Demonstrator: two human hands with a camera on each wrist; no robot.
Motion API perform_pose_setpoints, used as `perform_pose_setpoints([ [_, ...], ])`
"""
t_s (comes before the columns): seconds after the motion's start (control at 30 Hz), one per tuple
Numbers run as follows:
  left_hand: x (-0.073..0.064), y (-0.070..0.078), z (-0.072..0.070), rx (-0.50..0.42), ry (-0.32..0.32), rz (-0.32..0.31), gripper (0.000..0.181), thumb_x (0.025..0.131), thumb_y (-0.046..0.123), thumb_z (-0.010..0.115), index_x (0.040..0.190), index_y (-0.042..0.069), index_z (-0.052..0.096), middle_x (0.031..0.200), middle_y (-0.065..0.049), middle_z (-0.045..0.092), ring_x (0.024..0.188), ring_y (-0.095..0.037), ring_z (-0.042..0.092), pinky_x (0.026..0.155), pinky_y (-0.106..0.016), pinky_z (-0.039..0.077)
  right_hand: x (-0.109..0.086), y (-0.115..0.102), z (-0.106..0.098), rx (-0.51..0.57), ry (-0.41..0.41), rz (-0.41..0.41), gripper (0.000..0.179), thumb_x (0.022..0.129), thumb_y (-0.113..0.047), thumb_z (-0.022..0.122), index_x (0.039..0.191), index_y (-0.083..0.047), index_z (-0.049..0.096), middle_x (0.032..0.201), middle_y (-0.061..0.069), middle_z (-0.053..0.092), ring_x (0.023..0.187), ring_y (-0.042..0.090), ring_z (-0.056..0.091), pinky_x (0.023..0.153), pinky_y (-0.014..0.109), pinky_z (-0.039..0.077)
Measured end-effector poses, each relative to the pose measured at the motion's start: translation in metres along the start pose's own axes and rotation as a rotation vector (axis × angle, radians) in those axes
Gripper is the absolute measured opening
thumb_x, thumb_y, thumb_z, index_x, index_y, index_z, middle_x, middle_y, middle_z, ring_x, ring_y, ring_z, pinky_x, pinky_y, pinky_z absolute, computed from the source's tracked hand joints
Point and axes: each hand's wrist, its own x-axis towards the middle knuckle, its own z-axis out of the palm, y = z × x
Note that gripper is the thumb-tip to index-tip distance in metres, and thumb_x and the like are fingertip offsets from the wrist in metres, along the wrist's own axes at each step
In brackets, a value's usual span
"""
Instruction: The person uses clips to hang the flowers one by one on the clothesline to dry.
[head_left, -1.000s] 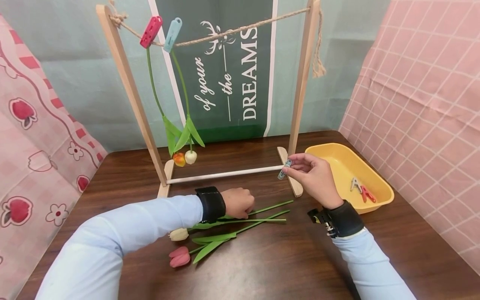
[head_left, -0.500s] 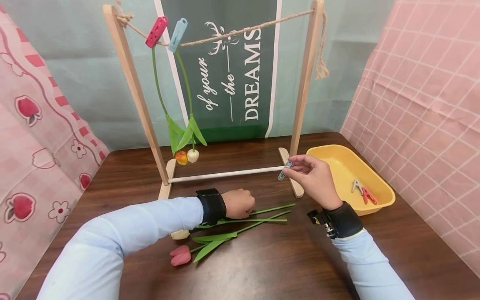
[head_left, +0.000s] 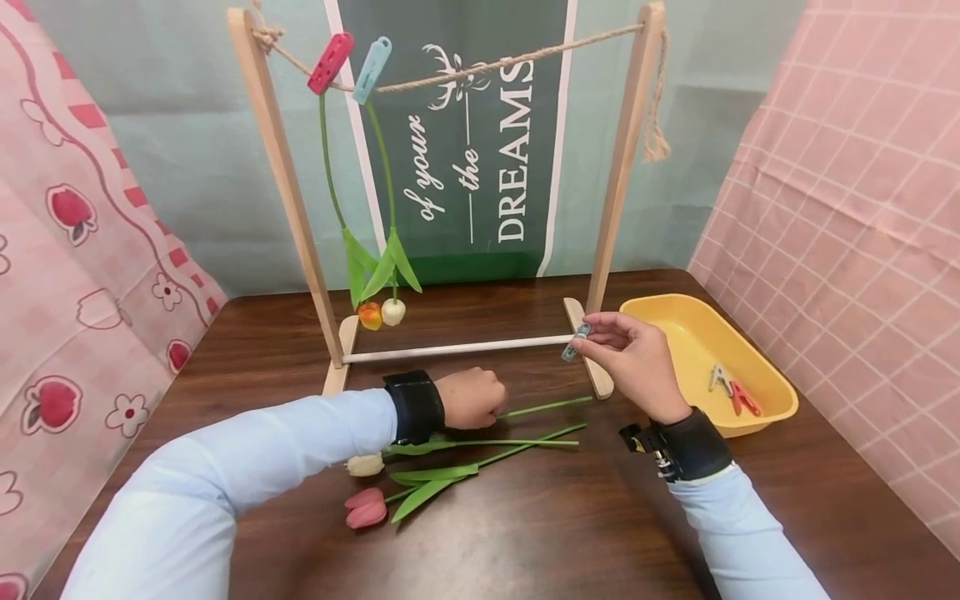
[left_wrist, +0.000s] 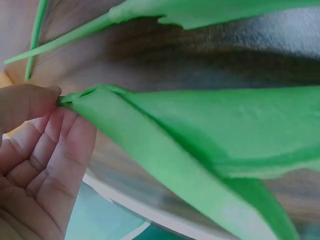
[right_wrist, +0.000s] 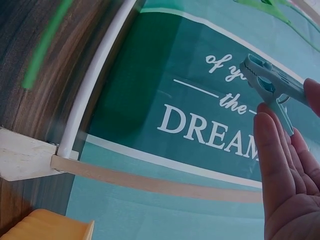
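My left hand (head_left: 471,398) pinches the green stem (head_left: 547,407) of an artificial tulip just below its leaves (left_wrist: 165,125); its bloom is hidden behind my forearm. In my right hand (head_left: 633,358) a light blue clothespin (head_left: 576,342) is held between thumb and fingers, near the stand's right foot. On the table, closer to me, lie a white tulip (head_left: 364,465) and a pink tulip (head_left: 366,508), their stems crossing. From the rope (head_left: 510,62), an orange tulip (head_left: 371,315) and another white tulip (head_left: 393,312) hang bloom-down, under a red clothespin (head_left: 330,62) and a blue clothespin (head_left: 372,69).
A wooden stand with a left post (head_left: 288,183), a right post (head_left: 618,167) and a low white crossbar (head_left: 457,350) rises behind my hands. To the right, a yellow basin (head_left: 667,321) contains a grey clothespin (head_left: 718,379) and a red clothespin (head_left: 745,398).
My left hand has shifted slightly away from me with the pinched stem, widening its gap from the other tulips. My right hand keeps its hold on the clothespin. The head view has shifted slightly.
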Motion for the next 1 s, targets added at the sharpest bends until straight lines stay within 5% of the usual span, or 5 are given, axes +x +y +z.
perform_pose_setpoints([
  [0.4, -0.019, -0.011, -0.022, -0.018, 0.188, 0.042, 0.039, 0.075, -0.002, 0.065, 0.056, 0.017, 0.038, 0.057, 0.010, 0.029, 0.054, -0.006, 0.029, 0.052, -0.021, 0.027, 0.007, -0.015, 0.006, 0.049, 0.034, -0.028, 0.030, 0.080, 0.004, 0.077, 0.107, 0.010, 0.066, 0.091, 0.022, 0.068, 0.077, 0.000, 0.065, 0.073, 0.016, 0.052],
  [0.77, -0.042, -0.022, -0.044, -0.104, 0.303, -0.090, 0.018, 0.084, 0.000, 0.066, 0.070, 0.010, 0.058, 0.063, 0.007, 0.042, 0.058, -0.008, 0.041, 0.057, -0.022, 0.037, 0.022, -0.040, 0.005, 0.160, 0.187, -0.173, 0.029, 0.078, 0.005, 0.078, 0.105, 0.007, 0.069, 0.090, 0.010, 0.070, 0.079, 0.007, 0.067, 0.075, 0.019, 0.053],
  [1.0, -0.054, -0.024, -0.058, -0.136, 0.477, -0.135, 0.011, 0.086, 0.001, 0.066, 0.078, 0.008, 0.064, 0.069, 0.003, 0.055, 0.063, -0.009, 0.048, 0.061, -0.024, 0.043, 0.030, -0.055, 0.004, 0.188, 0.248, -0.251, 0.031, 0.076, 0.010, 0.077, 0.106, 0.010, 0.068, 0.089, 0.003, 0.071, 0.079, 0.008, 0.068, 0.076, 0.020, 0.053],
])
